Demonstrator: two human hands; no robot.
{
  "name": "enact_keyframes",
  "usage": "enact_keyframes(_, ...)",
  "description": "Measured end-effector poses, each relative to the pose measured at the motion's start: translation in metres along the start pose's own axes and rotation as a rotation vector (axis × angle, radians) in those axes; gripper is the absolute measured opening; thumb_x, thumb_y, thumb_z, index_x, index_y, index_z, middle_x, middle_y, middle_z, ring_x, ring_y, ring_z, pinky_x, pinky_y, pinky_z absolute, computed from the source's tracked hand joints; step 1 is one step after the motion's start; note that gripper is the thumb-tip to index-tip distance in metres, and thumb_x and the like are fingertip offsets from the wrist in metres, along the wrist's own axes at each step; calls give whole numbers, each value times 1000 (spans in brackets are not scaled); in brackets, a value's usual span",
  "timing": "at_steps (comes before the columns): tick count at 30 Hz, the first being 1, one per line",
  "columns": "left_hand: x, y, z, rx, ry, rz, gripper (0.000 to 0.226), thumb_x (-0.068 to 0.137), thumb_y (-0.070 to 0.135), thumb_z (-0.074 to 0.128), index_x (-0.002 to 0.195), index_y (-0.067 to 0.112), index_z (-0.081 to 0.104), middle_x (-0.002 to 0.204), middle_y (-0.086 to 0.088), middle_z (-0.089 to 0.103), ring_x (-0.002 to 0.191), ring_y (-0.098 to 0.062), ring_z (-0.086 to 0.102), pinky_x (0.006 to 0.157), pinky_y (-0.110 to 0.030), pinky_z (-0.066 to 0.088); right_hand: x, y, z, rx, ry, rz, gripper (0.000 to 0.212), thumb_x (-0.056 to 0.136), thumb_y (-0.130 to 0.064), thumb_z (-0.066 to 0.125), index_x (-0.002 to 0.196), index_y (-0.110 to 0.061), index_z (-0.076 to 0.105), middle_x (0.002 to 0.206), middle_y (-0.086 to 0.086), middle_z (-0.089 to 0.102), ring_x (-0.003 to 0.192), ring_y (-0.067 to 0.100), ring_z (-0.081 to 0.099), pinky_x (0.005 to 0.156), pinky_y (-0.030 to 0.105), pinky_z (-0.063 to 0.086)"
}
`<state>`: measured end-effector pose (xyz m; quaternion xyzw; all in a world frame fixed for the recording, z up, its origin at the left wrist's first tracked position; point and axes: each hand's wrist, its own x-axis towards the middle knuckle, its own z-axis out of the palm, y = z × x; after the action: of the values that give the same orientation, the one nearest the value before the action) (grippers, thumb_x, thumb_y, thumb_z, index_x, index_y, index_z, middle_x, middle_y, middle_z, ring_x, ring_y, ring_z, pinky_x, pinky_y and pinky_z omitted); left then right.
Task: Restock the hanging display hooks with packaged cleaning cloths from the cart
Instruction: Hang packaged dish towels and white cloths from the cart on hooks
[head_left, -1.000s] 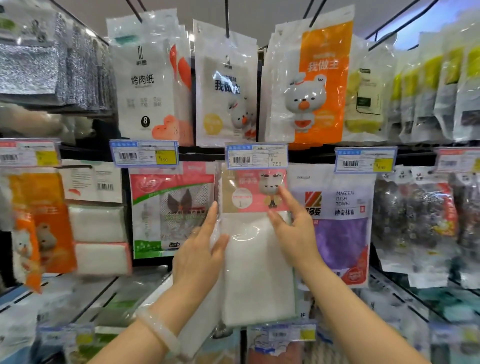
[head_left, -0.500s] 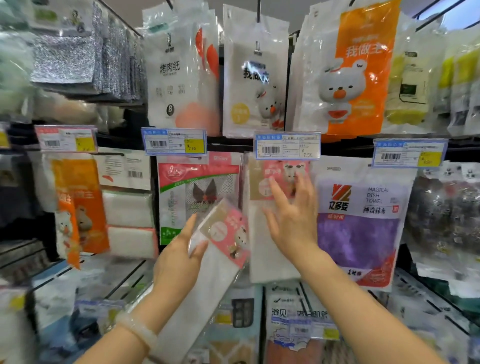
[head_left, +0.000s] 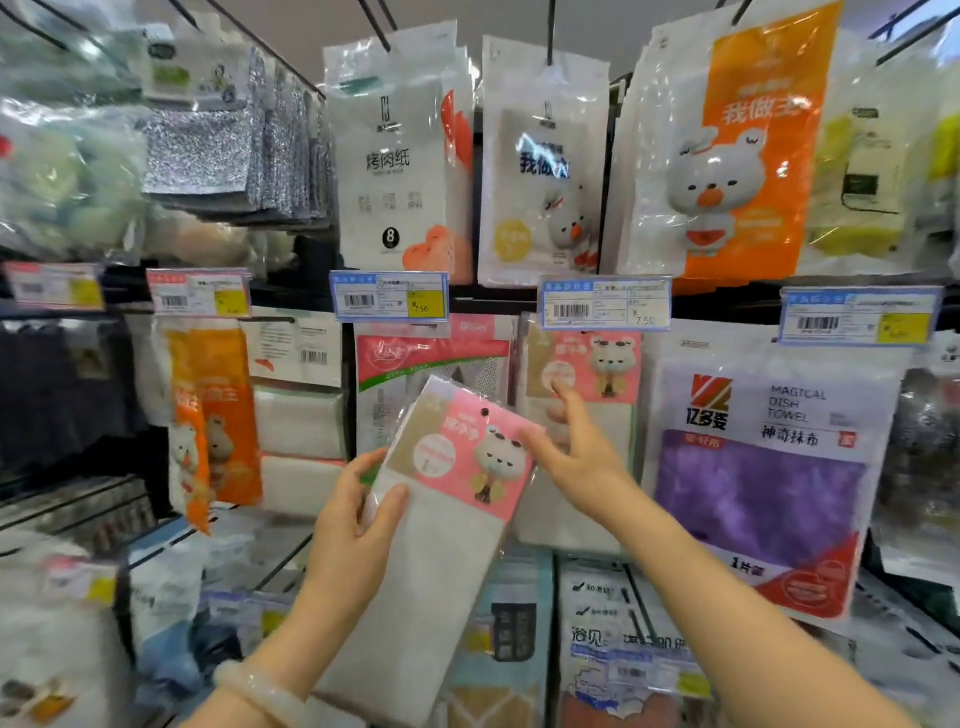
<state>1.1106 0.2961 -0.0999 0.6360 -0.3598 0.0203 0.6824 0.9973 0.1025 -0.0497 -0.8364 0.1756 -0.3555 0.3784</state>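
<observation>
My left hand (head_left: 353, 525) grips a packaged white cleaning cloth (head_left: 441, 551) with a pink bear header, tilted to the right, its hang hole at the top. My right hand (head_left: 576, 457) has its fingers spread, touching the pack's top right corner, with the index finger reaching up to the matching packs (head_left: 587, 374) that hang on the hook under the 7.50 price tag (head_left: 605, 303). The hook itself is hidden behind the tag.
Left of the target hangs a red-and-green pack (head_left: 415, 364); to the right, a purple dish towel pack (head_left: 769, 467). Bear-printed orange bags (head_left: 748, 145) and white bags (head_left: 395, 156) fill the row above. More packs sit on the hooks below.
My left hand has raised the pack higher and turned its pink header toward the hook. My right hand has dropped from the hanging packs to the pack's top corner.
</observation>
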Motion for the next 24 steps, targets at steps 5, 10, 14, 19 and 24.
enact_keyframes(5,-1,7,41,-103,33,-31,35,95,19,53,123,36,43,101,3,63,84,-4,63,69,-19,51,-37,2,-1,272,169,-113,52,81,-19,71,118,-42,43,112,-6,58,81,24,68,71,36,59)
enact_keyframes(10,-2,24,76,110,-293,68,82,89,6,57,140,50,9,121,-2,61,102,-12,63,89,-33,51,-38,2,-46,248,319,-174,30,83,1,66,99,-24,58,84,-17,63,67,13,62,68,25,53)
enact_keyframes(14,3,41,90,360,-354,184,96,84,7,64,139,51,-1,95,-20,66,85,-31,62,82,-43,50,-37,-8,-71,178,357,-241,30,85,1,63,111,-13,58,92,0,65,77,3,65,75,20,53)
enact_keyframes(19,14,58,98,335,-291,219,98,83,6,66,148,41,2,96,-12,66,82,-27,61,77,-35,49,-26,-24,-82,154,396,-297,50,84,6,60,119,-29,53,105,-4,67,85,17,67,81,32,55)
enact_keyframes(24,18,61,101,396,-289,206,101,81,7,69,149,41,2,111,-18,65,95,-33,61,80,-32,47,-14,-15,-81,128,362,-226,59,85,4,59,138,-17,46,132,7,55,114,29,58,99,47,46)
